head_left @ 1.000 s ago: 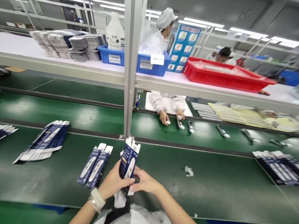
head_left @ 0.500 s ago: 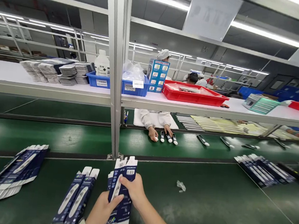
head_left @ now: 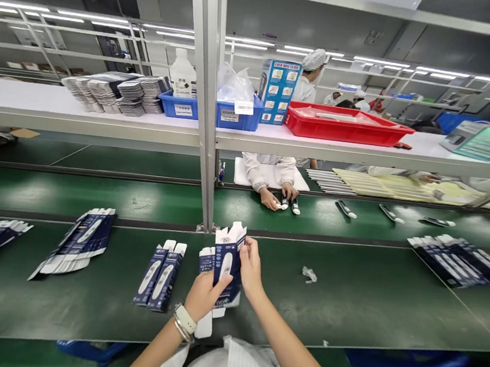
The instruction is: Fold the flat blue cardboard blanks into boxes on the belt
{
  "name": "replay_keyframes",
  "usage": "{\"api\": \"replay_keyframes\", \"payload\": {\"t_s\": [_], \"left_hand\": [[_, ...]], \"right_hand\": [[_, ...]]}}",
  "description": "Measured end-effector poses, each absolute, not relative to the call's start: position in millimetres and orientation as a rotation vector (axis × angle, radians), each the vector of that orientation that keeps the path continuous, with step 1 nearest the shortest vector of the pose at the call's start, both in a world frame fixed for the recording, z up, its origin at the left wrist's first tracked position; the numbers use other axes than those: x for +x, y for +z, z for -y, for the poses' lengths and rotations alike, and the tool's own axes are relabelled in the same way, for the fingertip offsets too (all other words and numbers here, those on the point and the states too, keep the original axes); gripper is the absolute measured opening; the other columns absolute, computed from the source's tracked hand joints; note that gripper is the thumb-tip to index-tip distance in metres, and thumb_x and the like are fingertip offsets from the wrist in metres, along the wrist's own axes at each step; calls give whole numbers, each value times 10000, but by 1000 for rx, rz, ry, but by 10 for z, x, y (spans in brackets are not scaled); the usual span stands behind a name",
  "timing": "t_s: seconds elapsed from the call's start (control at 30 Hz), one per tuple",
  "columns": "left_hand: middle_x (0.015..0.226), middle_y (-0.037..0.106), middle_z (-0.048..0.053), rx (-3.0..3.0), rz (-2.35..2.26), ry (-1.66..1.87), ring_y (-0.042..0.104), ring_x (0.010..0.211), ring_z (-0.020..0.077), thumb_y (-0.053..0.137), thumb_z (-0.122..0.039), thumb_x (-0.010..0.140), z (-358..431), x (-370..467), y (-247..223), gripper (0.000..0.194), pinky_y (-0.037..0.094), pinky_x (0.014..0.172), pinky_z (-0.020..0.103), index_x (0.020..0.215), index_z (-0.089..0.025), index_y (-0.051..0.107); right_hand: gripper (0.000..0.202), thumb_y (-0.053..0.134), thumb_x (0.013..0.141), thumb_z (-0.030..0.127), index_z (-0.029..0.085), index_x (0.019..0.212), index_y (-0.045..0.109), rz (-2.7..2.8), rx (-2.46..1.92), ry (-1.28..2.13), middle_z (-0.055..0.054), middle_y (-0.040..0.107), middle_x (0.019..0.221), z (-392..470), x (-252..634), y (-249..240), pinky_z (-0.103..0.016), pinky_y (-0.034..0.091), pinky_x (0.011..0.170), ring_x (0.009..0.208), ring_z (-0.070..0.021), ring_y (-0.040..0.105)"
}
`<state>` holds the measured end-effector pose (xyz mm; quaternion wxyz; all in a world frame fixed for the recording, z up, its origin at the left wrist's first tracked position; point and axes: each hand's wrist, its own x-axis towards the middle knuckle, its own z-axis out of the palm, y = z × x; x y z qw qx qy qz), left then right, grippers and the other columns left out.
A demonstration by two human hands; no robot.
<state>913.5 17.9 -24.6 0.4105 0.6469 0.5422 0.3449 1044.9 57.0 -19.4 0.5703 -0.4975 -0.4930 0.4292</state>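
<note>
My left hand is closed on a dark blue and white carton, its thumb across the printed front. The carton stands upright with its top flaps open. My right hand grips the carton's right edge, fingers bent behind it. Another blue carton shows partly behind the left hand; whether the hand also holds it I cannot tell. Just to the left, two folded-up cartons lie side by side on the green work surface. A fanned stack of flat cartons lies beyond them.
A metal post rises ahead, carrying a shelf with blue bins and a red tray. Across the belt, a co-worker's hands handle small white-tipped devices. More cartons lie at the right; crumpled plastic is nearer.
The carton has turned and looks more opened out, its white top flaps spread. My right hand has shifted from its front to its right edge. The camera view has tilted down.
</note>
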Motion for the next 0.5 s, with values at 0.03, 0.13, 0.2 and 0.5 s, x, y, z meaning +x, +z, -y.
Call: {"api": "replay_keyframes", "payload": {"t_s": [0.03,0.13,0.2,0.5], "left_hand": [[977,683,87,1684,-1410,862,609,962,280,474,-436,816,-178,9132,-284,350,453,863,369,1002,-190,639],[1178,588,120,1830,-1488,864,548,1089,280,498,-413,807,-178,9141,-382,490,416,928,392,1231,-171,468],[1222,540,158,1871,-1480,880,509,1135,287,503,-390,802,-163,9165,-403,550,397,954,412,1275,-129,402],[1257,525,123,1289,-1091,1182,503,1139,291,742,-389,578,152,9114,-198,818,376,981,398,1294,-160,419]], "right_hand": [[452,458,817,523,176,1104,491,1154,-1130,1032,-60,611,1015,-535,10424,-152,-285,417,840,931,-190,556],[505,519,791,480,200,1200,420,1093,-1078,1144,-67,584,1125,-454,10300,-46,-302,404,901,1012,-198,548],[488,554,757,475,190,1142,466,1041,-1099,1159,-61,612,1055,-428,10211,-18,-302,429,863,945,-200,573],[476,576,661,531,221,1019,629,1241,-1451,981,-107,667,885,-328,10161,-344,-396,464,628,789,-317,616]]}}
